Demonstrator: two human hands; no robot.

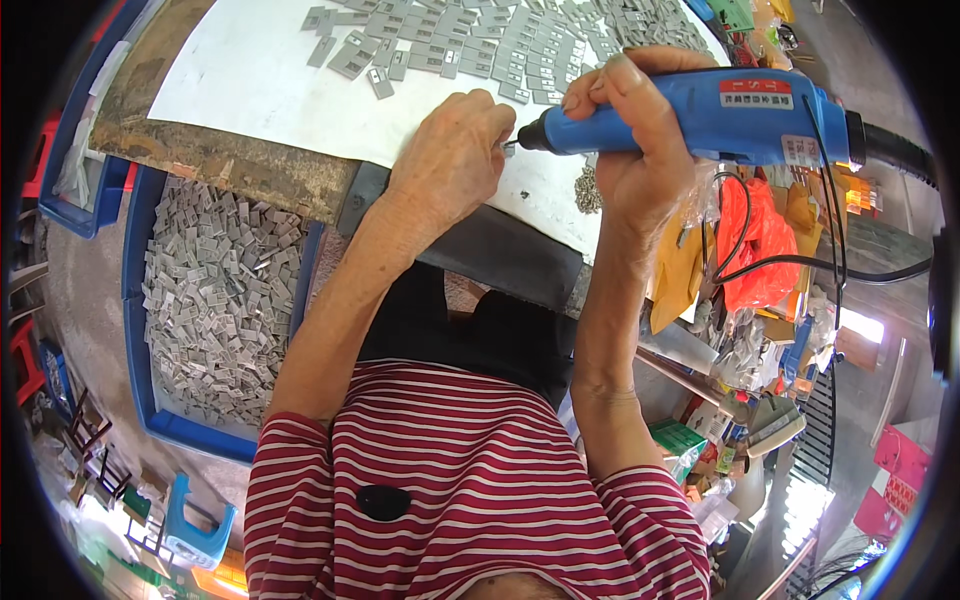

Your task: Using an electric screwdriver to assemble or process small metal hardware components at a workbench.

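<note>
A worn wooden surface (pixel 125 115), mostly under a white sheet (pixel 250 80), carries rows of flat gray pieces (pixel 430 40); beside it a blue bin (pixel 200 440) holds many more. The right hand (pixel 640 150) is wrapped round a blue power screwdriver (pixel 690 110), and the left hand (pixel 455 150) pinches one gray piece (pixel 510 149) at its tip, near a heap of tiny metal parts (pixel 587 190). This looks like the driving step, though fingers hide the exact contact; it calls for a firm pinch and a steady tip.
</note>
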